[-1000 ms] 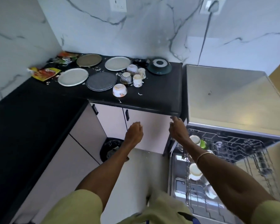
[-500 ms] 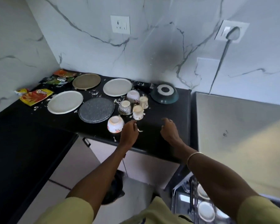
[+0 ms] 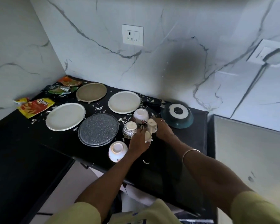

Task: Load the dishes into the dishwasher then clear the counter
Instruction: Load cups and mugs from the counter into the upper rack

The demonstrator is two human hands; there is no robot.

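Both gripping: left hand [image 3: 138, 143] on one small cup [image 3: 147, 136], right hand [image 3: 162, 129] on another small cup [image 3: 152, 125], mid-counter [image 3: 176, 162]; risking clinks, or tipping the patterned cup [image 3: 130, 130].

We faced white grey-veined marble walls [image 3: 90, 46] meeting in a corner. A white socket plate [image 3: 132, 35] sat above our black stone counter [image 3: 168, 167].

The left hand [image 3: 138, 143] covers most of a small white cup [image 3: 147, 136], so its grip is unclear. The right hand [image 3: 164, 129] hides part of another small cup [image 3: 152, 125]. The steel appliance top [image 3: 252, 152] runs off the right edge.
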